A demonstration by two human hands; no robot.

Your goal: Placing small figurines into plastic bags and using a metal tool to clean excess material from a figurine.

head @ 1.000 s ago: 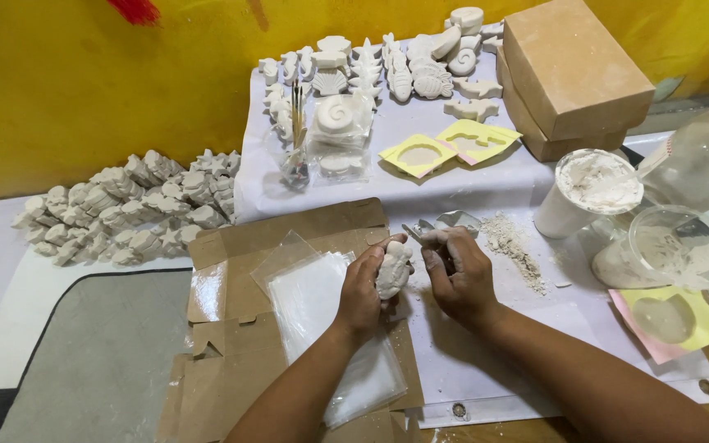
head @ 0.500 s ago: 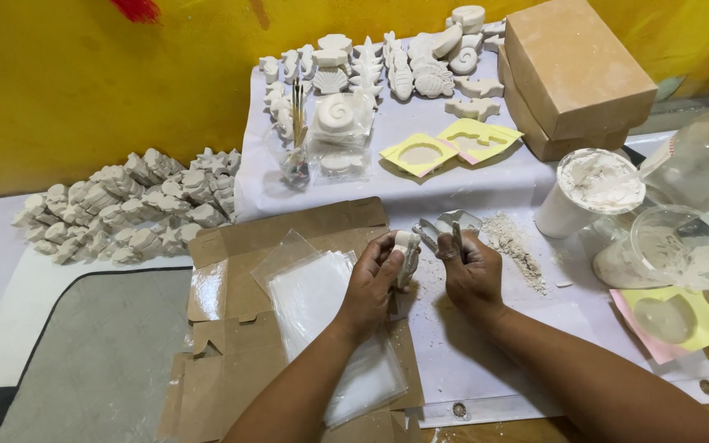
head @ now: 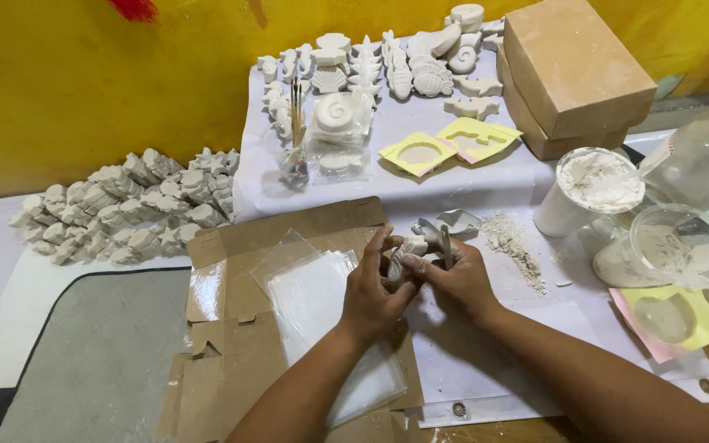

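A flattened cardboard sheet [head: 289,328] lies on the worktop [head: 486,172]; just right of it, the left hand [head: 371,287] and right hand [head: 457,279] together pinch a small white plaster figure [head: 400,261] between their fingertips. Further right of the cardboard, a white cup [head: 588,193] holds white powder, and a clear plastic tub [head: 674,246] holds powder residue.

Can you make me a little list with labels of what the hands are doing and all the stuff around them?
left hand: holds a small white plaster figure
right hand: pinches the same figure, with a thin tool in its fingers
under the hands: clear plastic sheets on flattened cardboard
right side: cup of white powder, yellow moulds
left side: heap of white figures
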